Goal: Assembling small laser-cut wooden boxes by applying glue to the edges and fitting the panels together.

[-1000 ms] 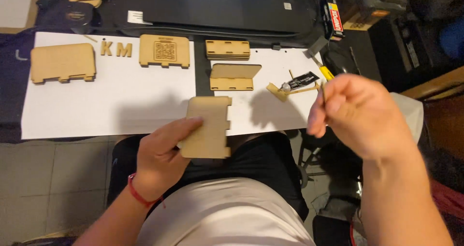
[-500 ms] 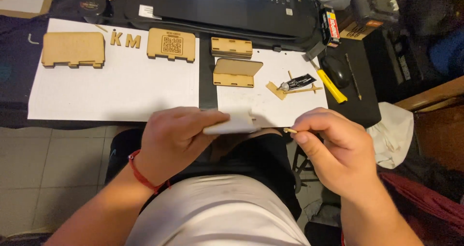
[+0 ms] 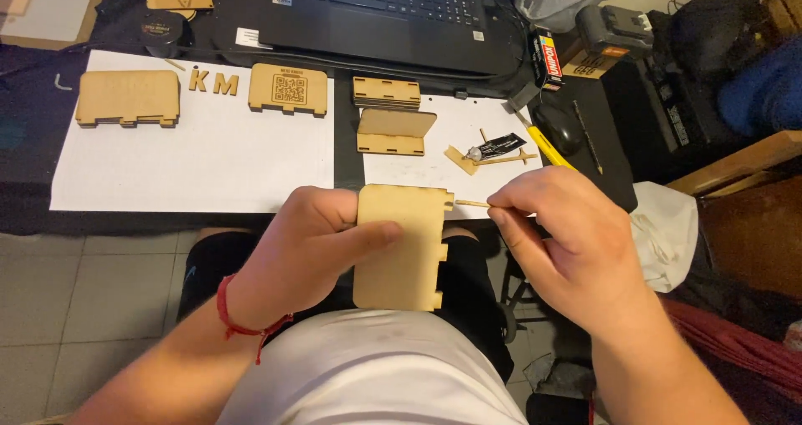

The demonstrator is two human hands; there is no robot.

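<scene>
While you look down over your lap, your left hand grips a notched wooden panel by its left edge, thumb laid flat across its face, so the panel sits upright in front of your body just below the table edge. Your right hand is pinched narrow around a thin wooden stick, whose tip touches the panel's upper right corner. On the white paper sheet beyond your hands lie more cut pieces: a wide notched panel at the far left, two wooden letters beside it, and an engraved square-patterned plate. A stack of slotted panels and a rounded panel sit near the middle, with a small black glue tube on wood scraps to the right. A black laptop stands behind them, and a computer mouse lies beside a yellow tool.
</scene>
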